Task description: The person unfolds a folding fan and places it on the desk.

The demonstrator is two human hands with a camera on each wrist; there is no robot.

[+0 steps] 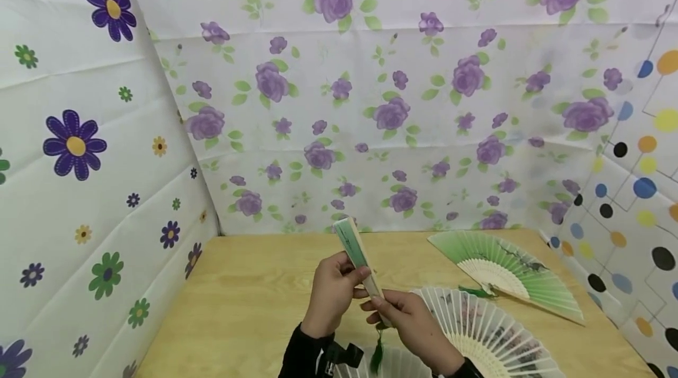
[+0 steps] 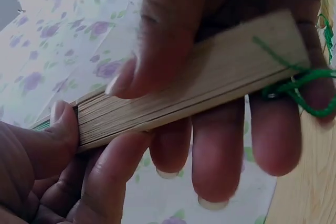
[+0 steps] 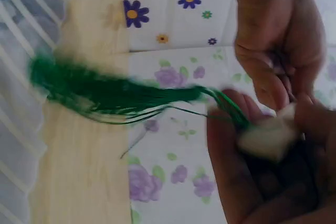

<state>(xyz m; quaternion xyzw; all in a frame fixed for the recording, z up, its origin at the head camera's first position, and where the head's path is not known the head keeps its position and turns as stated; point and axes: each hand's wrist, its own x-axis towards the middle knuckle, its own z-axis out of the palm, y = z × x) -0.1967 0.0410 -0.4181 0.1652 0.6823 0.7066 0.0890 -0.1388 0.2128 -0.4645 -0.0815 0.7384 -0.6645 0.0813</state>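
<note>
A folded hand fan [image 1: 351, 242], green at its far end with pale wooden ribs, is held up over the table in both hands. My left hand [image 1: 333, 289] pinches it around the middle, thumb on top. Lower down, near the rivet end, my right hand [image 1: 413, 322] grips the ribs [image 2: 210, 72] between thumb and fingers. A green tassel [image 3: 131, 95] hangs from that end, blurred in the right wrist view. The ribs lie stacked together in the left wrist view, and the fan's green part is mostly hidden there.
On the wooden table [image 1: 238, 289], a spread green fan [image 1: 551, 284] lies at the back right. A spread white fan with a floral print [image 1: 492, 331] lies before it. Another pale fan [image 1: 392, 363] shows partly at the front edge. Patterned cloth walls [image 1: 296, 131] enclose the table.
</note>
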